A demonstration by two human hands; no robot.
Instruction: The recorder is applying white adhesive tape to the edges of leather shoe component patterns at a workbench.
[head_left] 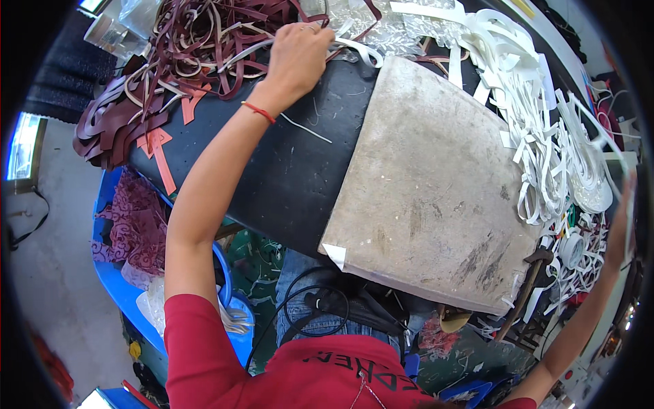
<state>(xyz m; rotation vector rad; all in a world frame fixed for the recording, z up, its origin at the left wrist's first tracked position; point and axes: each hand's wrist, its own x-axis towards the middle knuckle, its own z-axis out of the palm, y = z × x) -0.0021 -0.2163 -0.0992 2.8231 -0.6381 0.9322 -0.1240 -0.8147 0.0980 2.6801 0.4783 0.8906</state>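
Pinching one pale strip (354,49) with left hand (296,58); could drag tangled maroon strips (184,48) off table (286,170). Right hand (623,225) blurred, grip unreadable.

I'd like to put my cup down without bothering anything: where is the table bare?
The grey board is mostly bare, as is the black surface between it and the left hand. Maroon strips crowd the far left, white strips the right.

Grey worn board (429,184) lying on black table (286,170). Heap of white strips (538,129) along the far right edge. Blue tub (122,286) below left, holding maroon lace fabric (136,228).
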